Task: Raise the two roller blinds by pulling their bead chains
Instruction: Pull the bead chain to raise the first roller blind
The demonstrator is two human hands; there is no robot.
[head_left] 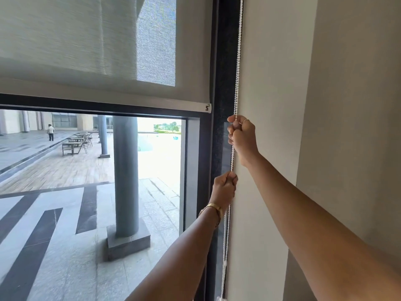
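A grey-beige roller blind (86,51) covers the upper part of the window, its bottom bar (130,101) a little above mid-height. A white bead chain (238,61) hangs along the dark window frame at the wall's edge. My right hand (242,137) is closed around the chain at about the bottom bar's level. Lower down, my left hand (224,189), with a gold bracelet on the wrist, also grips the chain. Below my hands the chain drops slack towards the lower edge of the view. Only one blind shows here.
A plain beige wall (325,105) stands directly right of the chain. The dark window frame (223,72) runs vertically beside it. Through the glass are a paved terrace, a grey column (127,170), tables and chairs, and a distant person walking.
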